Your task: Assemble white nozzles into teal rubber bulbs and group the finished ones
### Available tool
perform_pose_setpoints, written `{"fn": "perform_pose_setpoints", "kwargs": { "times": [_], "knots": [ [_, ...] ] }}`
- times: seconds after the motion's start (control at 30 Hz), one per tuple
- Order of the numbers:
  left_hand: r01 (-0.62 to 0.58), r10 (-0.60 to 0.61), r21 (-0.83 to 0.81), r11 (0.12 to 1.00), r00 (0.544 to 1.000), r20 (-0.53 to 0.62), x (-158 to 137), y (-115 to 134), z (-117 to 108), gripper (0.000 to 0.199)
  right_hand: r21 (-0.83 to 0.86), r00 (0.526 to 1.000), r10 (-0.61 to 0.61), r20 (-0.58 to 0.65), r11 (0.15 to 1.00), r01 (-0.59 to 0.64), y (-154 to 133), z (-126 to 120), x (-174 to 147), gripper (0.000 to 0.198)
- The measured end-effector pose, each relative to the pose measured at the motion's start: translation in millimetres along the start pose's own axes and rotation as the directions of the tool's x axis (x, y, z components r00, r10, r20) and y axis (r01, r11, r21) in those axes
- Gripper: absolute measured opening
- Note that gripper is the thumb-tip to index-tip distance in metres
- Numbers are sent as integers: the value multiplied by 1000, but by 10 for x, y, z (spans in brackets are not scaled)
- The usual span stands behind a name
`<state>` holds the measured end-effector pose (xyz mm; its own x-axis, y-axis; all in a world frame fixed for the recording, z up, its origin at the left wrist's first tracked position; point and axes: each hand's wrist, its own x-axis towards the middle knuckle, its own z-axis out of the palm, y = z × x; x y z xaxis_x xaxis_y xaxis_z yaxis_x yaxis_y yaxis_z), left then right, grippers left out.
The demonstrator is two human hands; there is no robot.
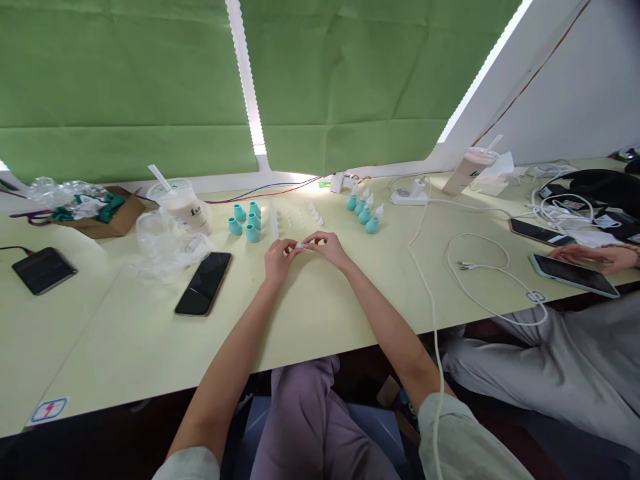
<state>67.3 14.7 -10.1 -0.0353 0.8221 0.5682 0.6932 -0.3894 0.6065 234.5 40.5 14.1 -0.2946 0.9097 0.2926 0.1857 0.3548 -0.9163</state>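
My left hand (278, 259) and my right hand (327, 248) meet over the table, fingertips pinched on a small white piece (299, 246). Fingers cover most of it, so its exact shape is unclear. Just beyond, tiny white parts (316, 215) lie in short rows beside a pale translucent strip (275, 224). To the left of these stand several teal bulb-shaped pieces with open necks (253, 233). On the right is a line of similar teal bulbs topped with white pointed tips (372, 225).
Left of my hands lie a black phone (204, 283), a plastic bag (167, 243), a drink cup (184, 205) and a cardboard box (113, 217). A white cable (423, 267) runs from a power strip (410, 195) over the table edge. At right, another person's hand (595, 255) touches a phone (575, 275).
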Motion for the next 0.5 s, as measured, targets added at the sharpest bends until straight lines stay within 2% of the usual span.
{"fn": "perform_pose_setpoints", "kwargs": {
  "times": [0.27, 0.5],
  "knots": [
    [-118, 118, -11, 993, 993, -16, 6, -31, 16, 21, -46, 996, -79, -34, 996, 78, 16, -3, 0, 22],
    [-229, 233, 54, 972, 968, -96, -10, -73, 51, 19, -264, 976, -205, -75, 948, 179, -49, 36, -21, 17]
  ]
}}
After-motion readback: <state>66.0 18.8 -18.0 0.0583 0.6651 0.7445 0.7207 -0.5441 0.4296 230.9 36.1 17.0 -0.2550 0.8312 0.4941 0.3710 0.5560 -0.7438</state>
